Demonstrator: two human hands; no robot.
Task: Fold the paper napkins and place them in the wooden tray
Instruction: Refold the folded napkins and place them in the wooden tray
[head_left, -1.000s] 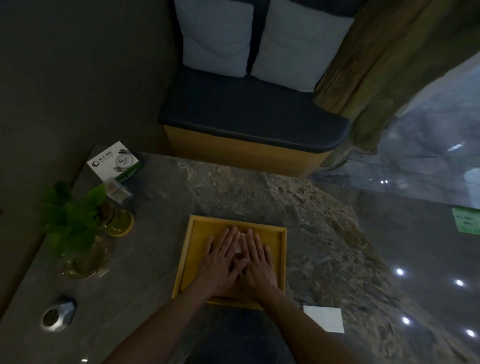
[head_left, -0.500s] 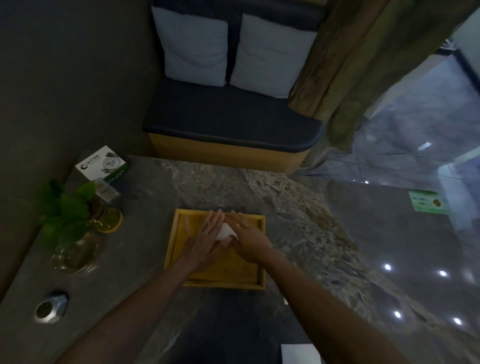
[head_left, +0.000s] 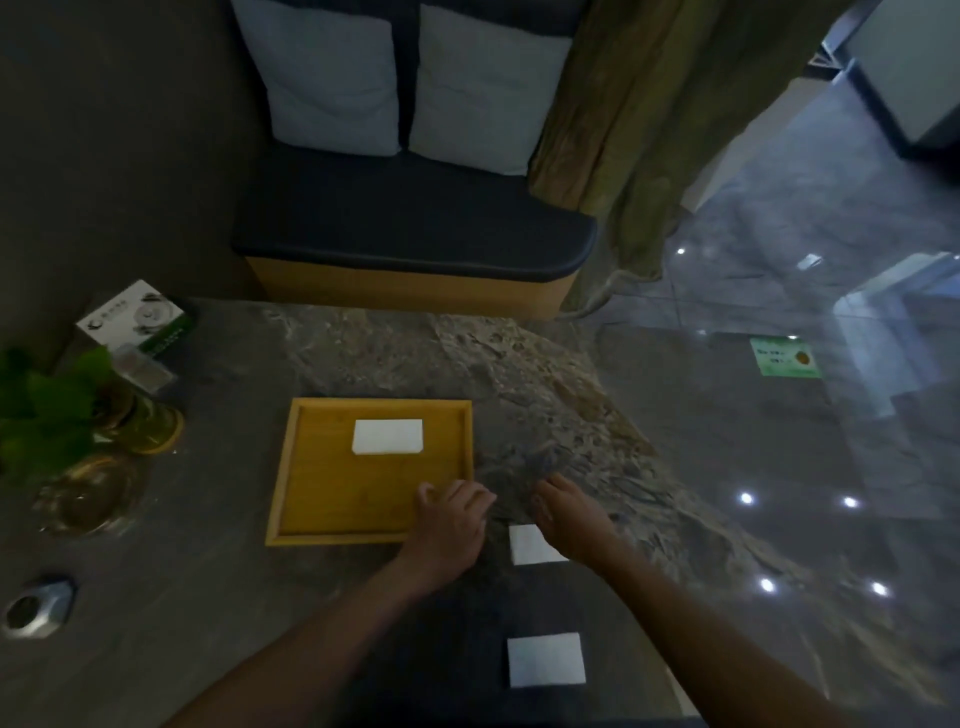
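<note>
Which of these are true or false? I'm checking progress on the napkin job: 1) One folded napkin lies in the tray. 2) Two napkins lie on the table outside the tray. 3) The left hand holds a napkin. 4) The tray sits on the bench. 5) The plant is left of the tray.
1) True: one folded napkin lies in the tray, toward its far side.
2) True: one napkin lies by the right hand, another nearer the person.
3) False: the left hand holds nothing, over the tray's near right corner.
4) False: the tray sits on the table.
5) True: the plant stands left of it.
</note>
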